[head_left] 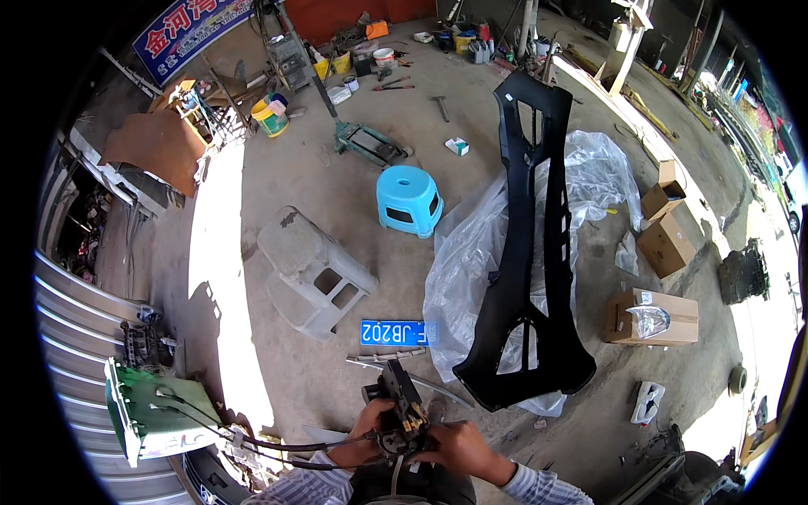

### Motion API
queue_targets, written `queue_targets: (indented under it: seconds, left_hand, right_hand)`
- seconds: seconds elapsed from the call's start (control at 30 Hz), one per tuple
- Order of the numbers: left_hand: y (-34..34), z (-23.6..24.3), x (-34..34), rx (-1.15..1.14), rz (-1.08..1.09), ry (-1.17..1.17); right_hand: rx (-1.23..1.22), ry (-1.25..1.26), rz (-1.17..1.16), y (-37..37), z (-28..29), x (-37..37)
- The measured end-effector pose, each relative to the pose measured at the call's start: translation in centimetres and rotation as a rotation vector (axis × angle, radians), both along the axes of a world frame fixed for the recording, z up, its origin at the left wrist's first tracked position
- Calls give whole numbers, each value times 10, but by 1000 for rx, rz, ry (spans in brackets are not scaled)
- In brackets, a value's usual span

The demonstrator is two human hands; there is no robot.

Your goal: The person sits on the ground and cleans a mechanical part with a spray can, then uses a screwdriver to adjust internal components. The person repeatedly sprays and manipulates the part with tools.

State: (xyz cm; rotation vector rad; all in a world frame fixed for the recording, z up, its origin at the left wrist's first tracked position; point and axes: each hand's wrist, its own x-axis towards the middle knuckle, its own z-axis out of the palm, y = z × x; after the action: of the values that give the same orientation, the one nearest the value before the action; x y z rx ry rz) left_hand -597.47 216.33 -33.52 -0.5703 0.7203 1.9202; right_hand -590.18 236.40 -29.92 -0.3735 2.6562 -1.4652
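Observation:
Low in front of me, my left hand [364, 435] and my right hand [463, 448] hold a black mechanical unit [402, 404] between them. The unit has brass-coloured fittings on its right face. Two black cables [278, 446] run to the left of it, toward a green and white box. My left hand's fingers wrap round the unit's left side. On its lower right side the right-hand fingers are bent against it, their tips partly hidden. Just beyond the unit, thin metal strips [396, 358] and a blue number plate [394, 332] lie on the floor.
A black car bumper [522, 244] lies on clear plastic sheeting [459, 278] to the right. Ahead stand a grey plastic stool [307, 261], a blue stool [408, 198] and a green floor jack [370, 143]. Cardboard boxes [665, 316] sit at right; the green and white box [160, 412] is at left.

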Motion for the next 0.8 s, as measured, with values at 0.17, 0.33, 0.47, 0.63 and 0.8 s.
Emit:
queue_targets:
  seconds: [0.17,0.33,0.47,0.63,0.8]
  left_hand:
    - [19,17,-120,-130,16,289]
    - [49,22,-259,-113,53,564]
    - [53,-29,-409,264,8,368]
    - [78,0,-595,301,-113,754]
    - [130,76,-752,281,-19,789]
  right_hand:
    - [-28,84,0,27,32,-134]
    - [28,76,57,55,36,-271]
    - [65,62,70,69,28,-411]
    - [23,34,42,99,53,-600]
    - [93,108,14,133,98,-753]
